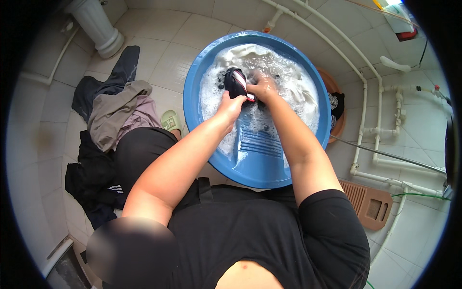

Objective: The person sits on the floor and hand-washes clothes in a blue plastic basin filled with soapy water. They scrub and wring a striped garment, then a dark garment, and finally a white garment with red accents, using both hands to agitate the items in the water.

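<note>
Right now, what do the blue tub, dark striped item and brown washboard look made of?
Blue tub: likely plastic, smooth and glossy; even colour, slick highlights.
Dark striped item: probably fabric, matte; bunched soft folds, fibre unclear.
Brown washboard: possibly plastic, dull; uniform colour, regular ribs.

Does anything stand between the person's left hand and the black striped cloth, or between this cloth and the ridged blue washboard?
Nothing visible blocks the left hand: it holds the black striped cloth. Toward the ridged blue washboard, only sudsy water shows; what lies beneath is hidden.

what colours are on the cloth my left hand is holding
The cloth is mostly black with white and red bands; head view.
</note>
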A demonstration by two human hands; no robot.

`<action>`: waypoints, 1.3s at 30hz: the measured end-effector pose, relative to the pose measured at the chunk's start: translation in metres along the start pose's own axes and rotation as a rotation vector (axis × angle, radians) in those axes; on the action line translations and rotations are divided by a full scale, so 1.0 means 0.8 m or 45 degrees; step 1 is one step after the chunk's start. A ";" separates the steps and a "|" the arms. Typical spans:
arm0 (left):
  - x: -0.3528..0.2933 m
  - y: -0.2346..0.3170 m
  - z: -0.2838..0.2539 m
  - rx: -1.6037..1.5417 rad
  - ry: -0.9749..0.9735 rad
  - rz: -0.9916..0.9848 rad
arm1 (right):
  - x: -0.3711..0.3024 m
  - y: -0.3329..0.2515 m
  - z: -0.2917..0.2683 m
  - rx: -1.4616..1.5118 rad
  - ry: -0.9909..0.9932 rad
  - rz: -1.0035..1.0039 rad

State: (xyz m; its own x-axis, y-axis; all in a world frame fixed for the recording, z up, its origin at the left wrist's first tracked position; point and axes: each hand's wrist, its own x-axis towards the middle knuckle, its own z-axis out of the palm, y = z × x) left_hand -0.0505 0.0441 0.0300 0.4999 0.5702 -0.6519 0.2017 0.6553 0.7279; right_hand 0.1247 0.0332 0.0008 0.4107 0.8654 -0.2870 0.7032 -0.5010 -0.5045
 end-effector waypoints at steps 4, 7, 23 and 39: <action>0.042 -0.029 -0.003 0.143 0.079 0.282 | -0.006 0.052 0.030 0.056 0.447 -0.255; 0.048 -0.030 -0.006 0.280 0.168 0.342 | -0.056 -0.008 -0.003 -0.331 0.089 -0.114; 0.021 0.016 -0.020 0.078 -0.326 0.538 | -0.173 -0.067 -0.191 2.317 0.255 -0.212; -0.021 -0.013 -0.010 0.482 -0.465 0.517 | -0.189 0.086 -0.003 0.382 0.529 0.300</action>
State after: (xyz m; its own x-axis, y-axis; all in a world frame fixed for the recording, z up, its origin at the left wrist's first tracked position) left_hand -0.0680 0.0319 0.0316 0.8385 0.4867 -0.2448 0.1861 0.1665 0.9683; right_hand 0.1120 -0.1322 0.0116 0.7733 0.6251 -0.1061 0.3939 -0.6049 -0.6920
